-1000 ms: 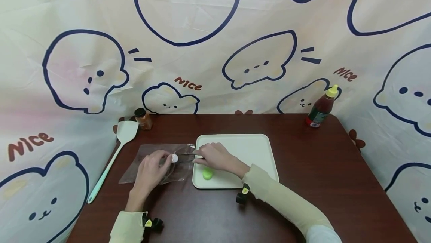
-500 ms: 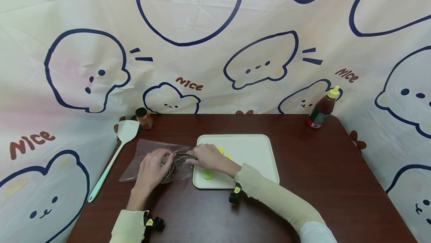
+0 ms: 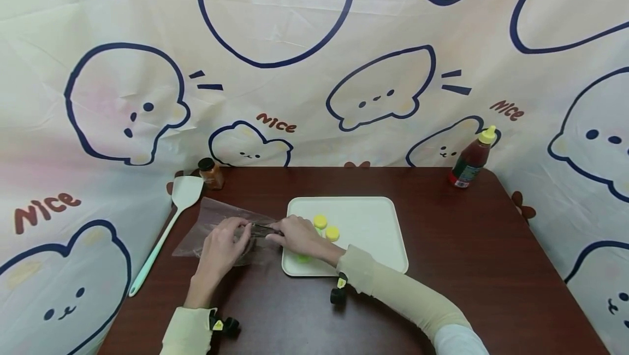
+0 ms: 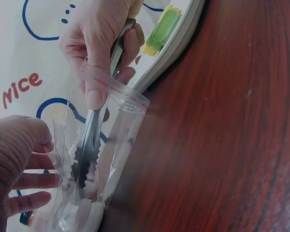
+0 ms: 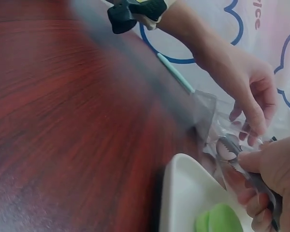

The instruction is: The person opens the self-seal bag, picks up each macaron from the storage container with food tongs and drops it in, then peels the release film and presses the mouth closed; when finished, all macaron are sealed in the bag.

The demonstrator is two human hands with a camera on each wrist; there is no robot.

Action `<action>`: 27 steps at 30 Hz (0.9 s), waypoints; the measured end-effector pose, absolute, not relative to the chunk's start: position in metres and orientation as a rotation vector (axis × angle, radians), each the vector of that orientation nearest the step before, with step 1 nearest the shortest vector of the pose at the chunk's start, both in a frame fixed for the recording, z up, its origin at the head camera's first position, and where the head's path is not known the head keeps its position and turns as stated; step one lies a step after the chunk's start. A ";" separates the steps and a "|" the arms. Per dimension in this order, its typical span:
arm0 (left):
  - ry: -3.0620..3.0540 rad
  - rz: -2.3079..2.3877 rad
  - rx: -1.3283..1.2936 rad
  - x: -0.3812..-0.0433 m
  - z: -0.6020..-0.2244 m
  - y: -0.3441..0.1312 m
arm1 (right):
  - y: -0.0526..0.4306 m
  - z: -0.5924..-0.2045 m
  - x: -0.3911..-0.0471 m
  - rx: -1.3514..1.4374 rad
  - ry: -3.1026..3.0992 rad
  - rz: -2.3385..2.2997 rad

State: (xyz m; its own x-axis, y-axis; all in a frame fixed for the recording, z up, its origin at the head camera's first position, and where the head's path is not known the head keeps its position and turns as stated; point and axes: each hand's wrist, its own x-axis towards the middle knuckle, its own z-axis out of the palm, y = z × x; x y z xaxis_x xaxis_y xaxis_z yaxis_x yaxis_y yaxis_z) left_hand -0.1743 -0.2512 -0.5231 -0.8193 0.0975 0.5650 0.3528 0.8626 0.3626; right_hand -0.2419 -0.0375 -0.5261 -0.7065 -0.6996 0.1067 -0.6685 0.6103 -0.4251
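Note:
My left hand [image 3: 218, 246] pinches the edge of a clear plastic bag [image 3: 196, 229] at the left of the white tray [image 3: 368, 229]. My right hand [image 3: 298, 236] grips metal tongs [image 4: 91, 130], which point left into the bag. Their toothed tips are inside it, right at white round pieces [image 4: 82, 212] that look like macarons. On the tray lie yellow round pieces [image 3: 332, 233] and a green macaron [image 5: 220, 220]; my right arm partly covers the green one in the head view.
A white spatula with a pale green handle [image 3: 152, 256] lies left of the bag. Behind stand a small spice jar [image 3: 211, 175] with a black lid and, at the back right, a red sauce bottle [image 3: 469, 161] with a yellow cap. Cartoon-printed cloth [image 3: 304, 87] hangs behind the table.
My right hand has moved left with the tongs, uncovering the yellow pieces. A white piece seen earlier at the tongs' tips is now out of sight in the head view. The bag's far edge has tilted.

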 end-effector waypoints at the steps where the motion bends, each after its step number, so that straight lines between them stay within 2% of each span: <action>1: -2.490 -0.629 -0.323 -0.174 -0.523 -0.251 | -0.038 -0.527 -0.241 -1.172 2.757 -0.697; 15: -2.517 -0.678 -0.287 -0.175 -0.522 -0.250 | -0.044 -0.518 -0.241 -1.187 2.792 -0.600; 27: -2.508 -0.613 -0.291 -0.181 -0.523 -0.261 | -0.029 -0.511 -0.245 -1.247 2.794 -0.539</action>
State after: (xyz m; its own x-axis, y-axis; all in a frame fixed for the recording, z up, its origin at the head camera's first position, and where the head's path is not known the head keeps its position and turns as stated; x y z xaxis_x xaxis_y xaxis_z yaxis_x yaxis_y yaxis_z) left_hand -0.1813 -0.2609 -0.5233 -0.8324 0.0790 0.5485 0.3230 0.8734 0.3644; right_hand -0.2453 -0.0287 -0.5115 -0.6773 -0.7278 0.1078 -0.7157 0.6177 -0.3260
